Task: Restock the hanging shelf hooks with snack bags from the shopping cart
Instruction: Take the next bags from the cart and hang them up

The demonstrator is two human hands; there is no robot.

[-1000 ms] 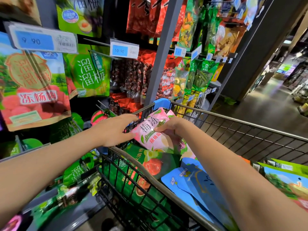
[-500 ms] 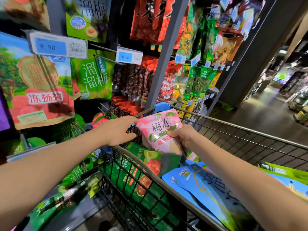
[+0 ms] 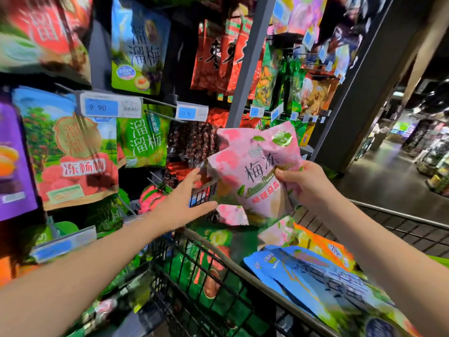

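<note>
- Shop aisle, hanging racks crowded with snack bags; dim floor [image 3: 388,176] stretching away to the right of the right hand.
- Right hand [image 3: 308,183]: fingers and thumb curled on the right edge of a pink bag [image 3: 252,166], thumb on its printed face.
- Pink bag raised clear above the cart [image 3: 194,278], roughly upright, top leaning left, between the two hands.
- Left hand [image 3: 182,203]: fingers straight and spread, holding nothing, palm turned toward the bag's lower left edge; touching or just short of it, cannot tell.
- Below both hands, inside the cart: green bag [image 3: 213,251], blue bags [image 3: 315,271], second pink bag [image 3: 230,212] directly under the held one.
- Above the left hand: hook [image 3: 158,102] and price tag [image 3: 108,107] reading 9.90; smaller tag [image 3: 192,113] reading 10.90, nearer the held bag.
- Up and left of the left hand: hanging green pack [image 3: 143,139]; dark red packs [image 3: 192,142] just beyond the thumb.
- Grey post [image 3: 245,62] rising behind the pink bag's top.
- Outer edges of the view blurred; print there unreadable.
</note>
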